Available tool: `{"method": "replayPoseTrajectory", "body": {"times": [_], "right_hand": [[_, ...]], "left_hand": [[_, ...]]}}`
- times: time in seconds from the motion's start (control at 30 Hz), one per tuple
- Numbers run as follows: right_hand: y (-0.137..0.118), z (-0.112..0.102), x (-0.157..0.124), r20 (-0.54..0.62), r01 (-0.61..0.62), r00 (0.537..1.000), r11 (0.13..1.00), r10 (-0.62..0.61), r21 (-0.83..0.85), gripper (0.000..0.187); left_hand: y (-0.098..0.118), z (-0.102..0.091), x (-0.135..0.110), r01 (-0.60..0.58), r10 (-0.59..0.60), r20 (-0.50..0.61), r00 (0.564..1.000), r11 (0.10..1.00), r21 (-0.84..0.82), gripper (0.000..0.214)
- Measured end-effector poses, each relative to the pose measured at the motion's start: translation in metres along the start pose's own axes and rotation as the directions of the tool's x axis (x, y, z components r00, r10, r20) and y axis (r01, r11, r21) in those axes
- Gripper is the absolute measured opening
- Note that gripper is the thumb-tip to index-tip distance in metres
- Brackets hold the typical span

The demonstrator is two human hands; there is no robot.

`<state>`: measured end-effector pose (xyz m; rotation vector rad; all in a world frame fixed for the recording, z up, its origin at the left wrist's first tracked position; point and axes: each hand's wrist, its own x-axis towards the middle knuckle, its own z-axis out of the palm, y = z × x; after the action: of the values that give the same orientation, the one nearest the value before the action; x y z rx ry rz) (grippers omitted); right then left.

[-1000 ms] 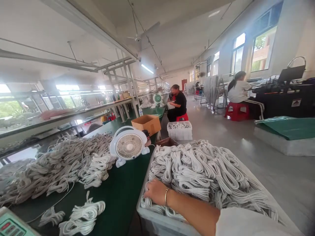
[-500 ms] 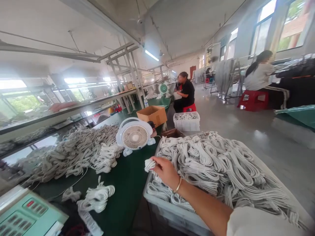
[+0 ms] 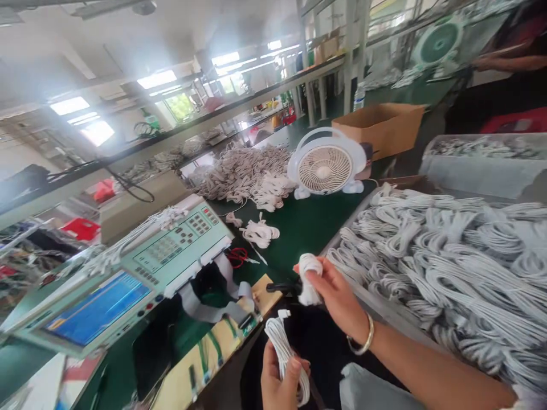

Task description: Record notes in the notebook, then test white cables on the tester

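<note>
Near centre: left hand (image 3: 280,381) closed on cable bundle (image 3: 280,340), right hand (image 3: 337,293) closed on second bundle (image 3: 308,279); unheld, at right: heaped bin (image 3: 380,307); number done, unclear.

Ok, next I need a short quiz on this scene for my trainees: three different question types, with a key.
1. True or false: the right hand is holding nothing.
2. What does the left hand hold? A) a fan B) a coiled white cable C) a cardboard box
3. Fill in the blank: the lit screen on the keypad machine is mostly ____.

Key:
1. False; it holds a white cord bundle.
2. B
3. blue
</note>
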<state>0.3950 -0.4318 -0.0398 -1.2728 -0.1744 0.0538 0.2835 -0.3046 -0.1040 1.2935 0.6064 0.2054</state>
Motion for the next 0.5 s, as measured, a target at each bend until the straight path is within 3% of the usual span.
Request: {"method": "replayPoseTrajectory", "body": {"times": [0.03, 0.1, 0.2, 0.23, 0.3, 0.37, 0.43, 0.5], "right_hand": [[0.0, -0.001, 0.004, -0.005, -0.072, 0.997, 0.994, 0.073, 0.077, 0.031], [0.006, 0.0, 0.005, 0.12, -0.227, 0.971, 0.958, 0.209, 0.172, 0.036], [0.026, 0.01, -0.007, 0.414, -0.422, 0.835, 0.905, 0.362, 0.06, 0.022], [0.035, 0.014, -0.013, 0.464, -0.45, 0.792, 0.893, 0.396, 0.005, 0.02], [0.051, 0.022, -0.022, 0.478, -0.466, 0.748, 0.877, 0.46, -0.115, 0.017], [0.06, 0.028, -0.026, 0.447, -0.388, 0.765, 0.886, 0.463, -0.254, 0.013], [0.062, 0.032, -0.027, 0.427, -0.186, 0.819, 0.881, 0.384, -0.435, 0.03], [0.06, 0.035, -0.025, 0.479, 0.059, 0.835, 0.822, 0.271, -0.567, 0.037]], "left_hand": [[0.003, -0.004, 0.0, 0.07, -0.071, -0.01, 0.997, 0.994, -0.081, 0.062], [0.009, -0.011, 0.001, 0.147, -0.157, -0.042, 0.987, 0.973, -0.178, 0.065], [0.012, -0.016, 0.004, 0.201, -0.219, -0.078, 0.973, 0.96, -0.193, 0.066], [0.012, -0.017, 0.006, 0.209, -0.227, -0.086, 0.97, 0.961, -0.182, 0.068], [0.009, -0.018, 0.008, 0.225, -0.24, -0.108, 0.965, 0.965, -0.138, 0.07], [0.005, -0.019, 0.01, 0.243, -0.253, -0.137, 0.958, 0.967, -0.081, 0.068], [0.002, -0.019, 0.011, 0.256, -0.259, -0.159, 0.953, 0.966, -0.037, 0.067], [0.0, -0.02, 0.013, 0.248, -0.247, -0.169, 0.954, 0.969, -0.015, 0.07]]}}
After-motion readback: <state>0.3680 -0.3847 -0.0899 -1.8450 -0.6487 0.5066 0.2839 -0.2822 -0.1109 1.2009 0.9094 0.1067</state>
